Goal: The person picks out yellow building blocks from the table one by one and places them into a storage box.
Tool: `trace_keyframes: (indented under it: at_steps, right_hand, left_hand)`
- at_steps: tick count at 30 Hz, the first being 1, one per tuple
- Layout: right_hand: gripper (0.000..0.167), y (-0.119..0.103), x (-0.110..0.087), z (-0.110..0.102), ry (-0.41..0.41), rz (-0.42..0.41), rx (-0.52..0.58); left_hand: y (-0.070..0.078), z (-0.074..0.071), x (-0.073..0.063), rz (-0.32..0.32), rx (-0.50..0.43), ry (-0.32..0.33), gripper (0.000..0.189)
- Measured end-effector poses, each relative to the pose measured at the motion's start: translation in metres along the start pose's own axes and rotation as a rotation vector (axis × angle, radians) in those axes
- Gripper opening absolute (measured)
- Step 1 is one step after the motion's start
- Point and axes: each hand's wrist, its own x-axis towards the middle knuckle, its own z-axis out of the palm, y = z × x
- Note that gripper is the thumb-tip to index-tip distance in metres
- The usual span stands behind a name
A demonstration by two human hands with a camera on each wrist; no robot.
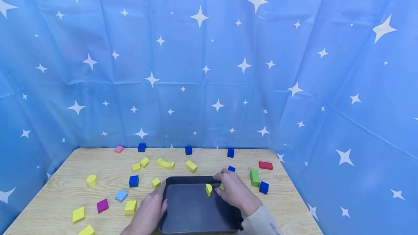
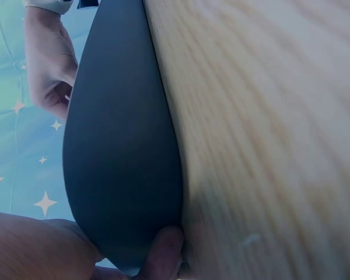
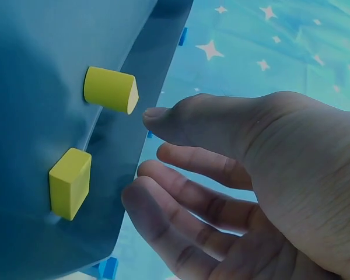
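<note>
A dark grey rectangular tray [image 1: 199, 209] lies at the table's near middle. My left hand [image 1: 149, 206] grips its left side; in the left wrist view a fingertip [image 2: 164, 248] presses the outer wall [image 2: 122, 128]. Over the tray's far right part is my right hand [image 1: 236, 191], fingers loosely bent and holding nothing. Two yellow blocks are inside the tray: a half-round one [image 3: 109, 88] close to the right thumb, and a rectangular one [image 3: 70, 184]. From the head view, the right hand partly hides one of them.
Left of the tray lie several yellow blocks [image 1: 131, 207], a purple block [image 1: 102, 206] and a light blue one [image 1: 121, 195]. To its right are a green block [image 1: 254, 177], a blue cube [image 1: 263, 187] and a red block [image 1: 266, 165]. A starry blue curtain [image 1: 183, 119] hangs behind.
</note>
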Motion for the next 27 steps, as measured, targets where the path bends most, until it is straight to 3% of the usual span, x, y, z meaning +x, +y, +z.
trace_keyframes:
  at_steps: [14, 27]
  right_hand:
    - [0.040, 0.017, -0.017, -0.003, 0.128, 0.083, -0.007]
    - [0.053, 0.034, -0.028, -0.004, 0.120, 0.195, 0.073]
  left_hand:
    - [0.000, -0.001, -0.001, 0.014, -0.008, 0.009, 0.065]
    - [0.000, -0.001, -0.001, 0.001, -0.019, 0.001, 0.065]
